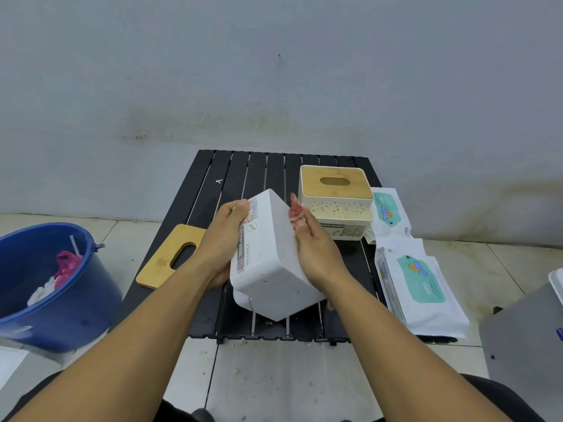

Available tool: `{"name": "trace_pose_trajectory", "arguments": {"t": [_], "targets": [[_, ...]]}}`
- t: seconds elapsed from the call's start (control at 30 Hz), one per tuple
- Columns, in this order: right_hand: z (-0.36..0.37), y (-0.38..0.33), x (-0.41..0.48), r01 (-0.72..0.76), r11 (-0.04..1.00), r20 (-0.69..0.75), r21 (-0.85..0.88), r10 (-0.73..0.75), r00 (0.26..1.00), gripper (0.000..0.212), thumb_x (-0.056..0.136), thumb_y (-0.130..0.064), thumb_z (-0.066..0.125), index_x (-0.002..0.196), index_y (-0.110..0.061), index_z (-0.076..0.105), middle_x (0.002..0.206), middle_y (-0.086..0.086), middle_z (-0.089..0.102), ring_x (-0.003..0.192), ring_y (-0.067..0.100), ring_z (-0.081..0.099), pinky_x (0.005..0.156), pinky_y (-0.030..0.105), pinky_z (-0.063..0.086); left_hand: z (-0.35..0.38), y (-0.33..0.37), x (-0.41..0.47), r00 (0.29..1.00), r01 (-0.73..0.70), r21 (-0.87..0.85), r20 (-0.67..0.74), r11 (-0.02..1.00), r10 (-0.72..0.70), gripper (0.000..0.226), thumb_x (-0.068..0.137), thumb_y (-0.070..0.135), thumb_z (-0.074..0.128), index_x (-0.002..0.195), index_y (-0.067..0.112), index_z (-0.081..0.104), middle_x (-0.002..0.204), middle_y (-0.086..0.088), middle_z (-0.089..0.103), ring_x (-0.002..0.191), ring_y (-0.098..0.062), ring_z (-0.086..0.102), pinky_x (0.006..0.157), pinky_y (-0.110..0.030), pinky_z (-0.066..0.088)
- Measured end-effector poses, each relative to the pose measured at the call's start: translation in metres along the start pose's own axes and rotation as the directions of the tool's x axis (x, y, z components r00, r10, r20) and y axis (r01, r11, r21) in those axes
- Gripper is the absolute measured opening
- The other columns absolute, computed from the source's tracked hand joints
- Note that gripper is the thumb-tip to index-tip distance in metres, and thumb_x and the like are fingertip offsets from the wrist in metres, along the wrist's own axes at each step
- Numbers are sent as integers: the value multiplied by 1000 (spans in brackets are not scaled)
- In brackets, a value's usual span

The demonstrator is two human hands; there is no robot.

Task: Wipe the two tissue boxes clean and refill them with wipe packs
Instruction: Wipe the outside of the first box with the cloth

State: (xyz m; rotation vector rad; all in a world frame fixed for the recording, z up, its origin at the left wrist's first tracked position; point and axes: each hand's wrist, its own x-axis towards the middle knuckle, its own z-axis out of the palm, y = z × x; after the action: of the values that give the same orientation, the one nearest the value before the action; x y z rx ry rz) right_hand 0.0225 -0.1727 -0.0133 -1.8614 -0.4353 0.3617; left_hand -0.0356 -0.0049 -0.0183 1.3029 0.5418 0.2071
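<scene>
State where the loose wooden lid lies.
Head view: the wooden lid lies flat overhanging the black table's left edge, between the left hand and the blue bucket.

You face a grey wall [274,71] (stained near its foot); before it a black slatted table [240,169] stands on pale floor tiles [283,379].
</scene>
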Motion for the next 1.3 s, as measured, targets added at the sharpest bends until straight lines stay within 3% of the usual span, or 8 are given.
{"name": "trace_pose_trajectory", "arguments": {"t": [0.13, 0.37, 0.5, 0.63, 0.87, 1.0, 1.13, 1.3], "targets": [[-7, 15, 0, -155, 988, -18, 22, 155, 988, 45, 105, -56, 30, 150, -53, 35, 158, -20, 35, 146, 11, 32, 121, 46, 25, 4, 0, 0, 1000, -4, -21, 14, 1000, 4, 22, 106, 42, 47, 114, 23, 55, 72, 7, 65, 59, -11, 63, 59, -31, 49], [18, -41, -33, 295, 955, 119, -30, -290, 950, 47, 111, -34, 34, 157, -38, 30, 165, -23, 17, 148, -13, 7, 122, 19, 6, -1, 3, -4, 994, -81, 70, -66, 994, 85, 34, 102, 43, 55, 123, 20, 68, 106, -6, 77, 91, -19, 76, 74, -36, 61], [27, -24, -49, 343, 934, -80, -96, -351, 933, 48, 107, -39, 35, 154, -34, 37, 161, -23, 31, 145, -10, 23, 121, 23, 22, 0, 5, -11, 997, -37, 11, -63, 999, 37, 43, 98, 43, 59, 128, 13, 65, 100, -5, 73, 85, -20, 72, 74, -37, 57], [22, 10, -54, 30, 997, -337, -72, -53, 940, 46, 101, -53, 33, 144, -48, 49, 139, -23, 58, 126, 5, 54, 106, 41, 47, 4, 6, -12, 996, -30, 15, -86, 999, 31, 25, 105, 42, 50, 114, 21, 61, 85, 4, 69, 67, -11, 66, 61, -31, 52], [29, 28, -39, -199, 795, -410, 573, 488, 770, 33, 96, -38, 36, 97, -42, 69, 102, -2, 74, 97, 27, 68, 85, 42, 55, 17, 9, -27, 982, -73, -140, -181, 987, 47, 13, 108, 31, 51, 115, 26, 61, 83, 4, 70, 56, -6, 68, 52, -25, 54], [43, 14, -44, 8, 915, -540, 402, 230, 810, 50, 91, -57, 30, 140, -59, 43, 156, -17, 41, 144, 10, 39, 119, 50, 34, 25, 3, -33, 957, -94, -296, -290, 951, 4, 12, 107, 33, 53, 115, 26, 60, 93, -3, 70, 68, -14, 70, 64, -34, 58], [49, -15, -60, 374, 924, -574, -83, -351, 740, 54, 107, -28, 28, 160, -18, 23, 169, -9, 14, 156, 10, 5, 126, 51, 8, 36, 3, -37, 924, -101, -411, -377, 906, -68, 39, 107, 42, 52, 133, 13, 54, 114, -17, 75, 84, -27, 74, 75, -45, 60], [55, -27, -68, 566, 734, -309, -377, -675, 669, 58, 103, -26, 30, 156, -2, 26, 168, 14, 14, 156, 33, 3, 123, 60, 8, 34, 7, -38, 901, -96, -481, -414, 871, -129, 49, 110, 40, 45, 136, 0, 58, 107, -14, 70, 55, -12, 64, 37, -15, 43]]}}
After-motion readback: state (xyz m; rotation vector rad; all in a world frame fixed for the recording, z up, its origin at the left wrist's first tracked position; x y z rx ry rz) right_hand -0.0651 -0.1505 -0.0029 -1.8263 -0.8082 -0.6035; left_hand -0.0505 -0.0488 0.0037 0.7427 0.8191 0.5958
